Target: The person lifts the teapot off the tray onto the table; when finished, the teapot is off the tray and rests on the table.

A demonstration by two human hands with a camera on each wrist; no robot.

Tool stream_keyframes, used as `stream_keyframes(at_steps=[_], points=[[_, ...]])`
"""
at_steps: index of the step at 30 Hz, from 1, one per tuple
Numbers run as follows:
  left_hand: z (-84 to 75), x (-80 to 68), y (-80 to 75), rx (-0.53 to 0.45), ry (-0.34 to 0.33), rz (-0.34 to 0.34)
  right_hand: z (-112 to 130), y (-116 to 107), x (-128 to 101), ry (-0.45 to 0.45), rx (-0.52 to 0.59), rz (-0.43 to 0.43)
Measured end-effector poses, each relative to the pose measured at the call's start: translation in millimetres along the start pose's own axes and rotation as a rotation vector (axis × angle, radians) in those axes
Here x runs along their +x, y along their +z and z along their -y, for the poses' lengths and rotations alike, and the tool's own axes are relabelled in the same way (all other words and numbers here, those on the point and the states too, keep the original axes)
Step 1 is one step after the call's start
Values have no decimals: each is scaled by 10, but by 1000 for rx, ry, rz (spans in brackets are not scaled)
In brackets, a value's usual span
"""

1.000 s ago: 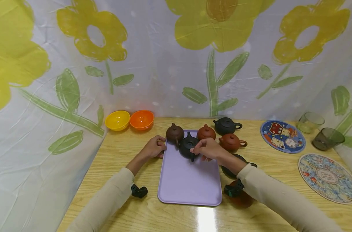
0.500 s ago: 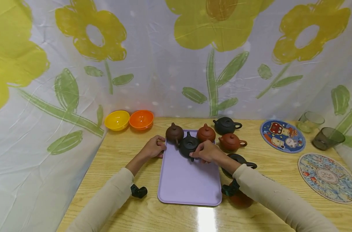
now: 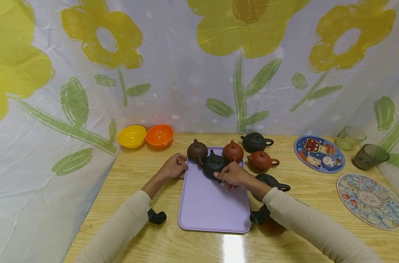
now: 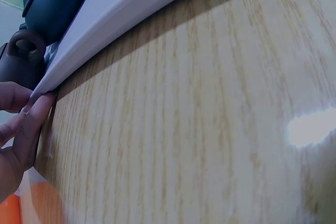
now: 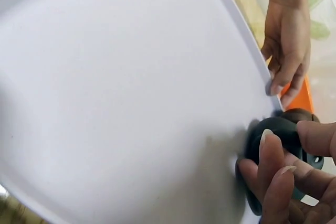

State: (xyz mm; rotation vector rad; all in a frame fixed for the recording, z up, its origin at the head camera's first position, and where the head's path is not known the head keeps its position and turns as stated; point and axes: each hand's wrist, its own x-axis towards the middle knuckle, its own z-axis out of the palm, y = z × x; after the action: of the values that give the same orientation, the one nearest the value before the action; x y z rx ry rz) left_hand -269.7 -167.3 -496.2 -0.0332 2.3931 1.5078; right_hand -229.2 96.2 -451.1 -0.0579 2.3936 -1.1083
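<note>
A lilac tray (image 3: 215, 208) lies on the wooden table, with three teapots at its far end. My left hand (image 3: 174, 167) pinches the tray's left rim between thumb and fingers, as the left wrist view shows up close. My right hand (image 3: 233, 174) grips the near-side handle of the black teapot (image 3: 212, 164), whose spout points away from me. The fingers partly hide that handle in the head view. Left of this pot sits a dark brown teapot (image 3: 197, 150); a reddish-brown teapot (image 3: 233, 150) sits to its right.
Beyond the tray's right side stand a black teapot (image 3: 254, 142), a red-brown teapot (image 3: 260, 161) and others partly under my right arm. Yellow (image 3: 132, 136) and orange bowls (image 3: 159, 136) are at back left. Two round mats (image 3: 370, 195) and two glasses (image 3: 370, 157) lie right.
My right hand has shifted slightly left and taken hold of the black teapot's handle. The pot has turned a little, its spout swinging left. My left hand stays on the rim.
</note>
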Motion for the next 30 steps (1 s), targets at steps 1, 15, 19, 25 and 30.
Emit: stream_keyframes(at_steps=[1,15,19,25,30], points=[[-1,0,1,1,1,-1,0,2,-1,-1,3,0],[6,3,0,11,8,-2,-12,-86,-66,-9,108,55],[-7,-3,-4,11,-5,-2,-10,-141,-116,-17,151,76],[-7,-2,-9,18,-12,-2,-15,-223,-228,-34,165,87],[5,7,-5,13,-10,1,-55,-295,-306,-57,167,97]])
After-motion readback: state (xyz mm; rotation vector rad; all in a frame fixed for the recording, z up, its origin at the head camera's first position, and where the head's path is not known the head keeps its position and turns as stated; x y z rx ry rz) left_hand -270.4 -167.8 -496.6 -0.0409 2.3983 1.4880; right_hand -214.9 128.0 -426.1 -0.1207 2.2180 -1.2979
